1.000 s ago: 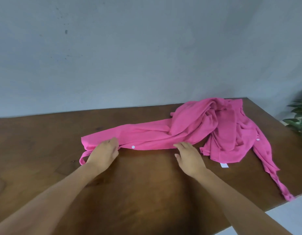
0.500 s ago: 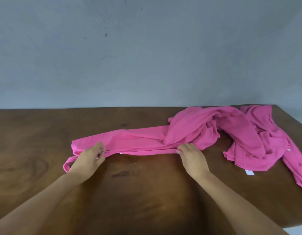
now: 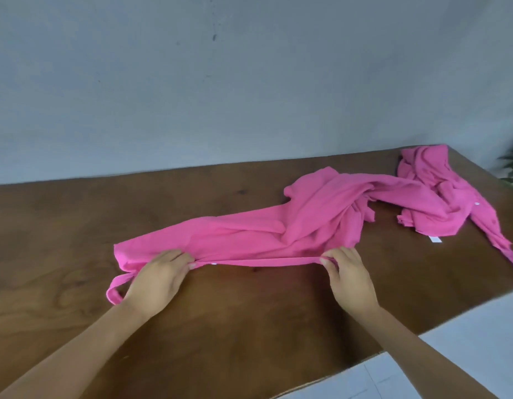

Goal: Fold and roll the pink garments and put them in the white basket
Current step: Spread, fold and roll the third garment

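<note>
Two hands, one taut hem

I read the left hand (image 3: 160,279) pinching the near edge of the pink garment (image 3: 249,237), fingers curled over it, on the table (image 3: 62,226). The right hand (image 3: 349,279) pinches that edge farther along, I judge to stretch it straight for folding. A second pink garment (image 3: 439,203) lies crumpled far right.

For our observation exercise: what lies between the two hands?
In the head view, an edge of the garment runs from the left hand to the right hand, a button near the left.
</note>
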